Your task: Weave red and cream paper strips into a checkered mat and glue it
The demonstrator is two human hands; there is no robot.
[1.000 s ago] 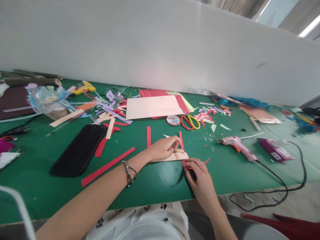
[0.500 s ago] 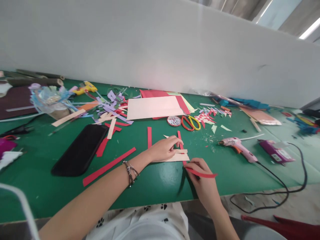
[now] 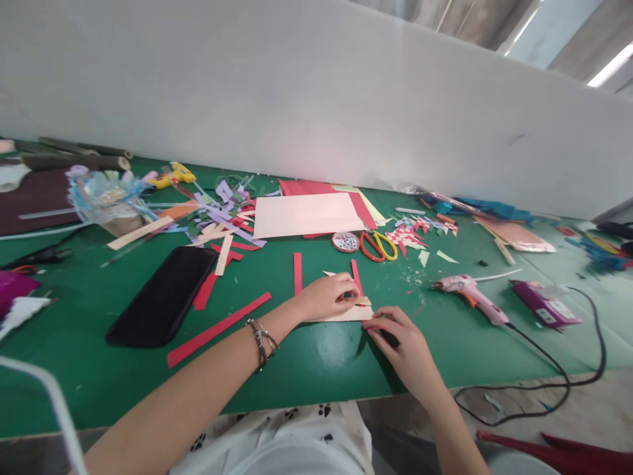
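Note:
My left hand [image 3: 327, 297] rests on cream paper strips [image 3: 349, 315], its curled fingers closed on the upper one near its right end. A red paper strip [image 3: 357, 277] crosses the cream strips from back to front. At its front end my right hand [image 3: 403, 343] pinches the red paper between thumb and fingers, close to the cream edge. Another upright red strip [image 3: 297, 272] sticks out behind my left wrist. A long loose red strip [image 3: 220, 330] lies diagonally beside my left forearm. My fingers hide part of where the strips cross.
Scissors [image 3: 378, 245] and a round dish [image 3: 345, 242] of small beads lie behind my hands, before a cream sheet [image 3: 306, 214]. A pink glue gun [image 3: 472, 297] with its cord is at the right. A black phone [image 3: 161, 297] and paper scraps [image 3: 222, 218] lie left.
The red strip's end, which stuck out across my right hand, has been folded down toward the cream strips and is mostly hidden by my fingers. My left hand stays nearly in place.

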